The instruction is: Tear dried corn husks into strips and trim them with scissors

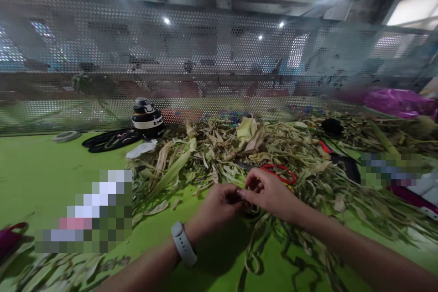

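Note:
My left hand [219, 203] and my right hand [273, 196] meet over the green table, fingertips pinched together. A pale, thin strip of husk [252, 262] hangs in a curl just below the fingers and seems to run up into the pinch; the fingers hide its upper end. Both hands are closed. Right behind my right hand lie scissors with red handles [292, 177], partly covered by the hand and by dry leaves. A heap of dried corn husks [201, 141] spreads beyond both hands.
The green table [27, 159] carries a black bottle-like container [148, 118], a black coiled item [109, 140], a tape ring [66, 136] and a crumpled white piece [141, 149]. A perforated screen [191, 50] stands behind. A purple bag [398, 101] lies far right.

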`<act>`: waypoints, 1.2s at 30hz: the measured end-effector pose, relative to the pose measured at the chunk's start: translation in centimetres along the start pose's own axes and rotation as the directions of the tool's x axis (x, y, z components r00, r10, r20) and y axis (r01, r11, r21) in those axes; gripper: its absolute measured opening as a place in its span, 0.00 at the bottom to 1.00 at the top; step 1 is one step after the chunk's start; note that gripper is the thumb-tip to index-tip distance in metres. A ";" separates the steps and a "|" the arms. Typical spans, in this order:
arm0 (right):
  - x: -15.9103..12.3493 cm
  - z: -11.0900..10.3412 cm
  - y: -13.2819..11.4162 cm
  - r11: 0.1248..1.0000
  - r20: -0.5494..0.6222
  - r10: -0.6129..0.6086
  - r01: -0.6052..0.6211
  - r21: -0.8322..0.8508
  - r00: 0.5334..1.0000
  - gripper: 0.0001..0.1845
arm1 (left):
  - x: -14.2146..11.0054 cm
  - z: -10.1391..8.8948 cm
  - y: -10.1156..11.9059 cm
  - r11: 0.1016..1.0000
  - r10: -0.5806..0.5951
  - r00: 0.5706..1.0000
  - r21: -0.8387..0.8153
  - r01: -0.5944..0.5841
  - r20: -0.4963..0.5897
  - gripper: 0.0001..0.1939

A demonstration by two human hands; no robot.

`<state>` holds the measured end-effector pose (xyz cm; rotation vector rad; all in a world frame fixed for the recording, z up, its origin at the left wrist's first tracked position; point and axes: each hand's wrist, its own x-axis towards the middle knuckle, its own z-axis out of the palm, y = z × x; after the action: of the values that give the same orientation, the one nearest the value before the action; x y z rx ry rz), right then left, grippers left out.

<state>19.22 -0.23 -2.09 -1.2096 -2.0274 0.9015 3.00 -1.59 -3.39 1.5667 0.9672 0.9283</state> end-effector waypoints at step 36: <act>0.5 -2.0 -1.1 0.984 0.004 -0.112 0.111 -0.140 0.994 0.20 | -0.3 0.2 0.5 0.889 -0.166 0.974 -0.404 0.217 0.157 0.16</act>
<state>20.05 0.36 0.02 -1.1566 -2.1626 0.7132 3.12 -1.97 -3.00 1.1255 0.7604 0.8277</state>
